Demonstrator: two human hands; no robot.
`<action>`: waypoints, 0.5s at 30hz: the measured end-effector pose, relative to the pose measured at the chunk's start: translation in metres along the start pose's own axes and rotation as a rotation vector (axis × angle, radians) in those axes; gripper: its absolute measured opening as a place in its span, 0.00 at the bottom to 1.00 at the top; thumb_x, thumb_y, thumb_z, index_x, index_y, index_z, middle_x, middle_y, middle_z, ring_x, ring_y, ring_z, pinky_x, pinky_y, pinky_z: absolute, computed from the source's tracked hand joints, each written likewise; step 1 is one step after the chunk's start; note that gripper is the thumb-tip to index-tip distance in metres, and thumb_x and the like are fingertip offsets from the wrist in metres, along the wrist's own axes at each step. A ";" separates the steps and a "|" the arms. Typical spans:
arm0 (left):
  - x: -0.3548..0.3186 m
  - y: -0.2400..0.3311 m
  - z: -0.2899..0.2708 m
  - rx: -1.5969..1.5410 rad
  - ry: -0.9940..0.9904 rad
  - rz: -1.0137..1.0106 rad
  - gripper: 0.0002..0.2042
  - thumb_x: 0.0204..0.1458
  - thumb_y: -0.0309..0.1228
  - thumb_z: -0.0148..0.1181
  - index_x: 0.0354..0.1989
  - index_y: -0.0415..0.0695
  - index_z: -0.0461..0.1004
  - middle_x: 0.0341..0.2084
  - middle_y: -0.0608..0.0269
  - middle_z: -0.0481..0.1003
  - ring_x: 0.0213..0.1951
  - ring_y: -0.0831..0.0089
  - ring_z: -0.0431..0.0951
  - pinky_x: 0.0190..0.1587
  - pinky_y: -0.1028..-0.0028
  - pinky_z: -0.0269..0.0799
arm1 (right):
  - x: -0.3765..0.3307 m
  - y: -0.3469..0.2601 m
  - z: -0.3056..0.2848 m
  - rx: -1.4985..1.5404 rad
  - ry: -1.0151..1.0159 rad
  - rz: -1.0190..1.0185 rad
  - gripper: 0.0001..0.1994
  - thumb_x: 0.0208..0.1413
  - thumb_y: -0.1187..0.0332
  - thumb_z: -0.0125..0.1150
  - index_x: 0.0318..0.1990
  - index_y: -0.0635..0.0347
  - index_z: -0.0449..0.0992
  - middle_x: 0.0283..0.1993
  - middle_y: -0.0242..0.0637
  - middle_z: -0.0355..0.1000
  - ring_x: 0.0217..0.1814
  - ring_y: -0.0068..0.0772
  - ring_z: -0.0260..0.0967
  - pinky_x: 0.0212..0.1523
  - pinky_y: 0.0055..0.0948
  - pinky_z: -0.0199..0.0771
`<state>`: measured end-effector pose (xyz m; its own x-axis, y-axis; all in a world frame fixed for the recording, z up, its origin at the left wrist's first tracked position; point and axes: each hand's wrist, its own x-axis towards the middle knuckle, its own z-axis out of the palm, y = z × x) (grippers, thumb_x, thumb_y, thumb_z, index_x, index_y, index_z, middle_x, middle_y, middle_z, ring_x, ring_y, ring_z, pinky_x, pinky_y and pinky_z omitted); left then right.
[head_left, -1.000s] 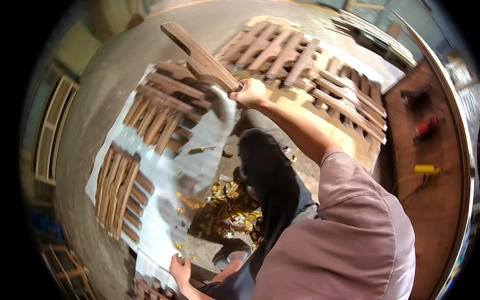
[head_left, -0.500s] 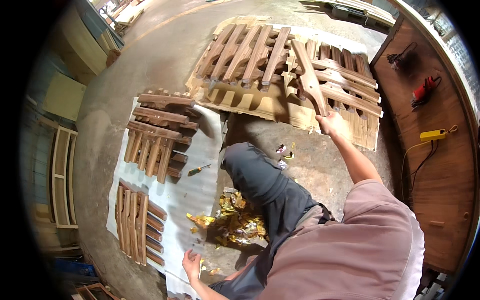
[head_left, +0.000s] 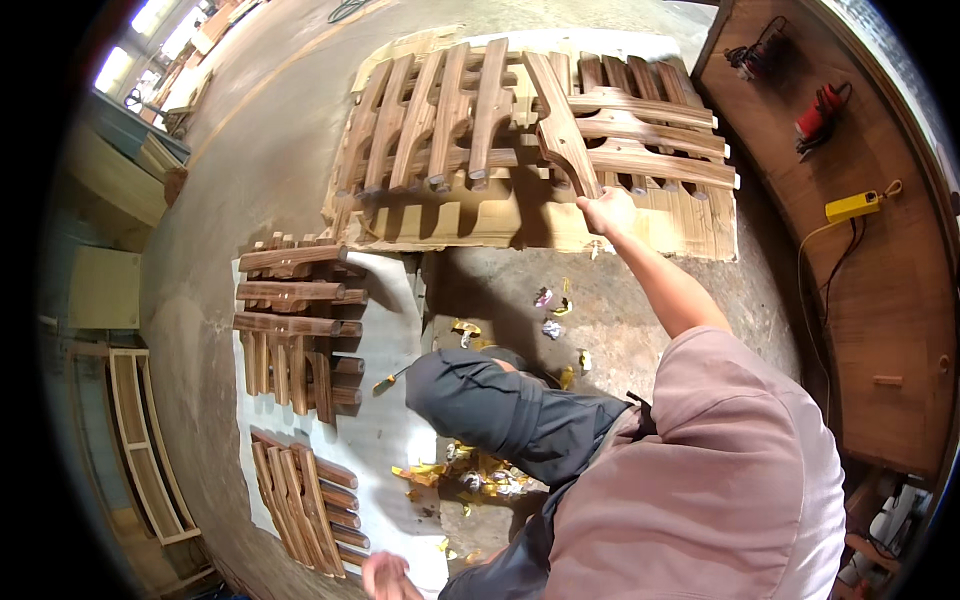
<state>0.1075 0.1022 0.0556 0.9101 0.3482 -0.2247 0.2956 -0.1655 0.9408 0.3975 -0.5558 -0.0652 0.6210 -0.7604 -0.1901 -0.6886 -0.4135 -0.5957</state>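
My right hand point(head_left: 607, 209) is closed around the near end of a shaped brown wooden piece point(head_left: 562, 135), broad in the middle with a slimmer grip end. It slants away over the stacked wood. Left of it, several similar wooden pieces point(head_left: 430, 115) lie side by side; to its right, more pieces point(head_left: 650, 130) lie crosswise over others. My left hand point(head_left: 388, 577) is low at the lower edge, near a small wooden stack point(head_left: 295, 500). Its fingers are smeared by motion, and nothing can be made out in them.
Cardboard point(head_left: 450, 225) lies under the far stacks. A white sheet point(head_left: 390, 330) bears another wooden stack point(head_left: 290, 320) and a screwdriver point(head_left: 388, 382). Crumpled yellow scraps point(head_left: 490, 475) litter the floor by my legs. At right, a wooden panel point(head_left: 800, 230) carries a red power tool point(head_left: 822, 115) and a yellow box with cables point(head_left: 852, 207).
My view has shifted, so the stacks sit further left in the picture. The right hand keeps hold of the wooden piece, and the left hand has moved nearer the lower edge.
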 end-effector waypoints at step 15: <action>-0.020 0.200 0.186 -0.492 -1.248 0.377 0.20 0.44 0.23 0.65 0.48 0.32 0.72 0.28 0.58 0.73 0.30 0.75 0.71 0.34 0.77 0.67 | 0.009 0.096 -0.053 -0.022 0.184 0.226 0.25 0.40 0.47 0.64 0.33 0.63 0.82 0.36 0.54 0.79 0.44 0.54 0.78 0.48 0.45 0.76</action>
<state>0.2026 -0.1097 0.2010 0.6429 -0.7309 0.2293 0.0835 0.3645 0.9275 0.3175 -0.6292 -0.0827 0.3740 -0.9117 -0.1699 -0.8108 -0.2326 -0.5371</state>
